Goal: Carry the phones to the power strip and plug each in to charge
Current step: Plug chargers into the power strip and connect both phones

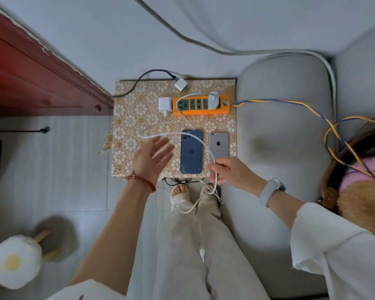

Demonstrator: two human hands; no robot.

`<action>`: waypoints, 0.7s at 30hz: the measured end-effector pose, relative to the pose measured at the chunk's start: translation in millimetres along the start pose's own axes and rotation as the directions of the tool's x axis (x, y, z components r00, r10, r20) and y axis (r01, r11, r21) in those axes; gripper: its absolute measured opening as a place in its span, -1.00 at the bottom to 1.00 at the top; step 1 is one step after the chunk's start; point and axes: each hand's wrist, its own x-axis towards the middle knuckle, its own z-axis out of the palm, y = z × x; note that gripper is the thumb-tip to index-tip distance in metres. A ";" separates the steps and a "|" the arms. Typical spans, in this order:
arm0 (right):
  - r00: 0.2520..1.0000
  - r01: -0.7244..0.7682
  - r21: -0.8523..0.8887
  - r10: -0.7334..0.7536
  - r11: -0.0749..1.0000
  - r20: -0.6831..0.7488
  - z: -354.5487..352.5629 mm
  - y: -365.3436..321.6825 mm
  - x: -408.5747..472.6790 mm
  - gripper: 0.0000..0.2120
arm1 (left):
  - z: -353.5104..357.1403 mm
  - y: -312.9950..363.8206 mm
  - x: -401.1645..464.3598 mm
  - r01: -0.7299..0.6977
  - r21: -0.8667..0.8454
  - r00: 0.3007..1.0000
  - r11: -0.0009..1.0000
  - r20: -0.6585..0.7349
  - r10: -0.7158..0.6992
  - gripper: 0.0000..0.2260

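I see the patterned counter [136, 109] carrying the orange strip [200, 112] at its far side, with the blue phone [191, 151] and grey phone [218, 144] lying face down side by side nearer me. My right hand [227, 172] pinches the white cable [191, 128], which trails from the plugged charger [213, 100] across the blue phone. My left hand [153, 158] hovers spread, holding nothing. I'd run the cable through to its plug end first, then steady a phone with the left before seating it.

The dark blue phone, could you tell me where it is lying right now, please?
In the head view, the dark blue phone lies face down on the patterned board, left of the silver phone and nearer the person than the orange power strip.
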 end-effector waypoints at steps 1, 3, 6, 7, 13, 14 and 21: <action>1.000 0.022 0.064 -0.021 0.998 -0.010 -1.4 -8.3 0.0 -0.82 | 1.8 -11.5 -3.3 0.043 0.143 0.999 0.989 0.011 -0.045 -0.79; 0.997 0.064 0.188 -0.056 0.980 -0.045 -4.0 -27.3 0.5 -0.85 | 7.5 -34.2 -14.5 0.089 0.373 0.991 0.924 0.063 -0.120 -0.70; 0.989 0.099 0.425 -0.043 0.900 -0.140 -8.4 -50.2 5.0 -0.86 | 18.1 -62.5 -32.2 -0.026 0.671 0.955 0.741 0.237 -0.181 -0.70; 0.984 0.107 0.490 -0.022 0.865 -0.177 -10.2 -54.6 6.7 -0.87 | 21.0 -67.7 -36.0 -0.076 0.726 0.946 0.683 0.269 -0.181 -0.73; 0.994 0.006 0.461 0.045 0.887 -0.099 -9.0 -39.3 8.2 -0.78 | 21.1 -46.3 -35.4 0.000 0.465 0.977 0.885 0.188 -0.099 -0.83; 0.998 -0.036 0.368 0.049 0.929 -0.025 -3.9 -32.2 5.8 -0.76 | 19.2 -38.5 -33.6 0.019 0.349 0.979 0.937 0.183 -0.088 -0.82; 0.906 -0.105 -0.165 0.163 0.981 0.391 26.8 5.8 -13.8 -0.77 | 4.0 -1.5 -16.9 -0.049 -0.007 0.999 0.999 -0.024 0.049 -0.79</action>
